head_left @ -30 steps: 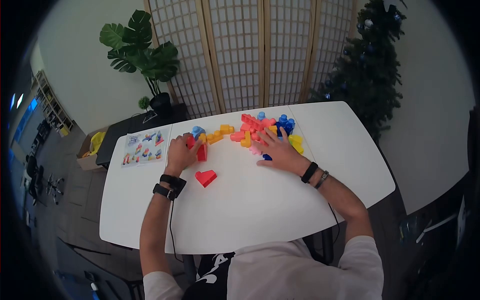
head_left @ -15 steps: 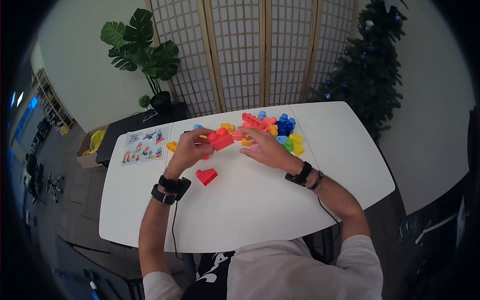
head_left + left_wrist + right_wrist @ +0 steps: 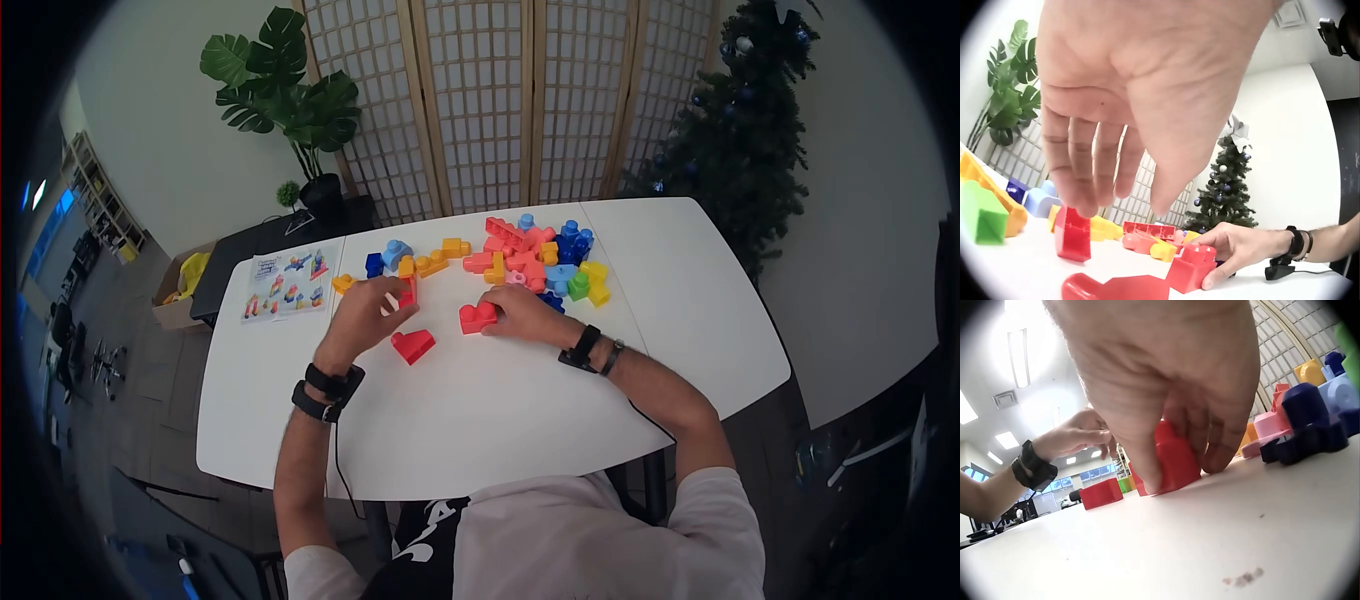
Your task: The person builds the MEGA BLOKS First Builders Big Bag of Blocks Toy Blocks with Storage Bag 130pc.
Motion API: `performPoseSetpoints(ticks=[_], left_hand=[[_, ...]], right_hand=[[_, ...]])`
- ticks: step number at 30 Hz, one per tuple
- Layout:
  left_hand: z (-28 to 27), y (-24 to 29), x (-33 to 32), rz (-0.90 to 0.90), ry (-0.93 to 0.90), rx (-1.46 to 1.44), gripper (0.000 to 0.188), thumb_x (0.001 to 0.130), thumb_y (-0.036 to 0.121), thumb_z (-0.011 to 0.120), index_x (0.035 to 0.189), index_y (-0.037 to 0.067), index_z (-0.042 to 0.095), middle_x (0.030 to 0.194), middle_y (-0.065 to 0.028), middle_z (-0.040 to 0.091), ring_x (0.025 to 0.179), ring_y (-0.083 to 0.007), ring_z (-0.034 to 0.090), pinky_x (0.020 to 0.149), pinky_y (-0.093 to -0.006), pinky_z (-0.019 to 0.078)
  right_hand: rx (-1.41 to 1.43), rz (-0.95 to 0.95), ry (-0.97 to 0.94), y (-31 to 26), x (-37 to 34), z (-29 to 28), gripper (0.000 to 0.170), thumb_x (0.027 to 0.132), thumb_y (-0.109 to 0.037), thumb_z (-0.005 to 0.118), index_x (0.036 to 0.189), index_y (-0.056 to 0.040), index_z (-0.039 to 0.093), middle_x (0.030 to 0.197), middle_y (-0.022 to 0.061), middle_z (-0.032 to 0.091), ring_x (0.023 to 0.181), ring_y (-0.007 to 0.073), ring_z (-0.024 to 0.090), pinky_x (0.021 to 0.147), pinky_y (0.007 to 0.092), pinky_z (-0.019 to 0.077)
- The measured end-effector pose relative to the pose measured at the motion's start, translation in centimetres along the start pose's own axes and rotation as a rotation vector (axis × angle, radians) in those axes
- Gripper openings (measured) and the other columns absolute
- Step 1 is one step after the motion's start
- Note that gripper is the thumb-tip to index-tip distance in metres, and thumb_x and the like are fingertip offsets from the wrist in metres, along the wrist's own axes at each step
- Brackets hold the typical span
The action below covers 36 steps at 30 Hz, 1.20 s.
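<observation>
With thumb and fingers, my right hand (image 3: 532, 314) grips a red building block (image 3: 478, 319) with round studs, low at the tabletop. In the right wrist view the thumb presses one side of that block (image 3: 1175, 464) and the fingers lie along the other. My left hand (image 3: 362, 318) hangs with loose fingers, thumb apart, over a second red block (image 3: 408, 292). The left wrist view has its fingertips right at the top of that block (image 3: 1074, 236). Between the hands and nearer to me lies a red sloped block (image 3: 412, 346).
Coral, blue, yellow and green blocks (image 3: 535, 272) are heaped at the back right of the white table (image 3: 470, 420). Orange blocks (image 3: 432, 262) and blue blocks (image 3: 397, 251) lie at the back left. A picture sheet (image 3: 288, 285) lies at the left.
The left hand lifted a studded red block toward the middle, and the right hand now has it at the tabletop. The left hand has moved back left, over another red block.
</observation>
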<state>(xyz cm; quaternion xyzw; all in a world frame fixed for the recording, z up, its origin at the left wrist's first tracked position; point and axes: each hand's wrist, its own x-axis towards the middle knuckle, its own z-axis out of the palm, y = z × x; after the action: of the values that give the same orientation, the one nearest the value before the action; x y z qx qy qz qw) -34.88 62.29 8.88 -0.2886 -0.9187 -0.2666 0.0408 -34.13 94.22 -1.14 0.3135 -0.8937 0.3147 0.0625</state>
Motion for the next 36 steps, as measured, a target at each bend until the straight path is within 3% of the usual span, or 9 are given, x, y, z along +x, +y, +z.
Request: performPoseSetpoints(ticks=[5,6,9,16,19,22,29,30,36], left_hand=[[-0.3,-1.3,-2.2,-0.184,-0.239,0.146,0.055,0.087,0.045,0.093,0.121,0.004,0.08,0.106,-0.011,0.08,0.089,-0.0211,0.077,0.079,-0.0312,0.0617],[0.1,-1.7,-2.6,-0.231,-0.275,0.099,0.06,0.086,0.055,0.091,0.122,0.007,0.081,0.11,-0.0106,0.08,0.093,-0.0241,0.077,0.084,-0.0357,0.0609],[1.2,-2.8,-2.9,-0.207,-0.304,0.062,0.06,0.087,0.054,0.091,0.123,0.007,0.081,0.11,-0.011,0.08,0.095,-0.0235,0.076,0.084,-0.0352,0.0607],[2.4,-4.0,-2.4,0.021,-0.282,-0.104,0.047,0.085,0.034,0.096,0.115,0.003,0.076,0.104,-0.0106,0.078,0.092,-0.0222,0.072,0.086,-0.033,0.058],[1.9,-3.3,-2.4,-0.035,-0.327,-0.186,0.043,0.085,0.027,0.096,0.113,0.004,0.072,0.1,-0.0086,0.076,0.092,-0.0212,0.071,0.086,-0.0317,0.0565],[2.4,-3.7,-2.4,0.068,-0.234,-0.193,0.043,0.086,0.021,0.095,0.116,0.005,0.07,0.101,-0.0073,0.076,0.093,-0.0201,0.072,0.085,-0.032,0.0586],[1.3,-0.1,-1.9,0.058,-0.203,-0.265,0.036,0.09,0.009,0.089,0.121,0.006,0.069,0.11,-0.0087,0.076,0.102,-0.0196,0.075,0.086,-0.0336,0.0637],[1.3,0.5,-1.9,0.112,-0.154,-0.299,0.035,0.09,0.005,0.087,0.121,0.006,0.069,0.112,-0.0092,0.076,0.102,-0.0207,0.075,0.088,-0.0338,0.0636],[0.9,1.7,-1.3,0.296,-0.073,-0.261,0.037,0.083,-0.007,0.083,0.116,0.006,0.074,0.126,-0.0108,0.069,0.116,-0.028,0.071,0.1,-0.0367,0.0604]], right_hand=[[0.009,-0.02,0.026,0.4,0.2,0.3,0.04,0.085,-0.022,0.086,0.114,0.0005,0.071,0.1,0.0162,0.07,0.097,0.0329,0.07,0.088,0.0429,0.0553],[0.024,0.005,0.011,0.3,0.3,0.3,0.04,0.085,-0.022,0.086,0.115,0.0005,0.071,0.101,0.0163,0.069,0.097,0.0329,0.07,0.088,0.043,0.0553],[0.055,0.026,-0.019,0.1,0.4,0.3,0.04,0.085,-0.022,0.086,0.115,0.0004,0.071,0.104,0.0163,0.069,0.099,0.0326,0.07,0.088,0.0428,0.0554],[0.053,0.029,-0.062,-0.8,0.3,-0.2,0.047,0.088,-0.027,0.087,0.123,-0.0014,0.07,0.109,0.0155,0.07,0.105,0.0309,0.069,0.093,0.041,0.0553],[0.126,0.08,-0.054,-2.2,0.1,-1.1,0.05,0.089,-0.034,0.087,0.124,-0.0019,0.07,0.117,0.0168,0.07,0.114,0.0317,0.068,0.098,0.0419,0.0543],[0.012,-0.03,0.119,-3.2,0.2,-1.6,0.052,0.092,-0.038,0.086,0.126,-0.0031,0.07,0.121,0.0158,0.07,0.115,0.0305,0.068,0.099,0.0423,0.0545],[0.153,-0.078,0.134,-6.8,1.1,-3.0,0.035,0.099,-0.028,0.08,0.122,-0.0026,0.072,0.116,0.0118,0.073,0.104,0.0249,0.069,0.09,0.0383,0.0569],[0.149,-0.129,0.162,-7.1,1.2,-2.8,0.032,0.101,-0.025,0.079,0.122,-0.0025,0.073,0.115,0.0095,0.075,0.096,0.0219,0.069,0.085,0.0363,0.0576],[0.234,-0.075,0.156,-7.8,1.4,-2.5,0.027,0.103,-0.019,0.075,0.124,-0.0015,0.072,0.116,0.0112,0.075,0.097,0.0224,0.071,0.087,0.0352,0.0592]])
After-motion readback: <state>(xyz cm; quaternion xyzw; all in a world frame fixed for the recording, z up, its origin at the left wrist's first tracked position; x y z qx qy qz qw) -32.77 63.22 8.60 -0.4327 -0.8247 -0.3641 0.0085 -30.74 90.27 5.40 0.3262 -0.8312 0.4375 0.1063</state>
